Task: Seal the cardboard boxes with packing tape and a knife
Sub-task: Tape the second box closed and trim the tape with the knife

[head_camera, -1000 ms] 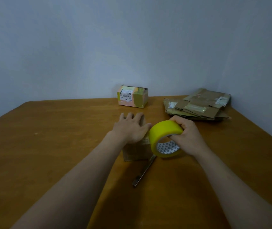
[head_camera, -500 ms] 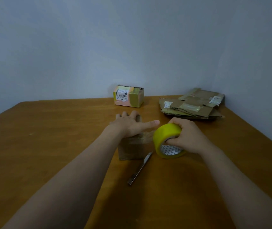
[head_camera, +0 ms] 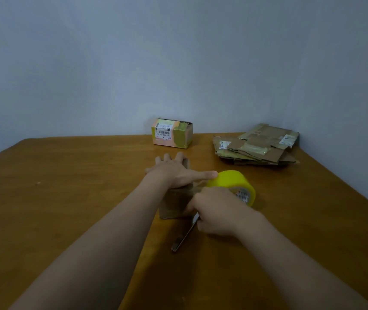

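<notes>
Since half a second ago, the right hand (head_camera: 218,211) has let go of the tape roll (head_camera: 234,181) and dropped toward the near side of the small box (head_camera: 174,204), just above the upper end of the knife (head_camera: 184,237). Its fingers are curled, but from the head view I cannot tell whether they pinch the knife, press the box side, or hold nothing.

The left hand (head_camera: 174,173) lies flat and spread on top of the box, pressing it down, with its thumb stretched out to touch the yellow roll. The roll stands on edge on the tabletop (head_camera: 66,198), just beyond the right hand and beside the left thumb. A strip of tape seems to run from it to the box top, though this is faint.

Beyond the left hand's fingertips sits another box (head_camera: 171,135) with a label, near the wall. Well beyond the right hand lies a stack of flattened cardboard (head_camera: 254,146).

The box looks light and thin-walled, so it would likely slide or dent without the flat palm on it. The knife looks slim and stiff, and is best taken by its handle, the end nearer the person, away from the blade. The roll is rigid and likely to tip or roll if the strip is pulled.
</notes>
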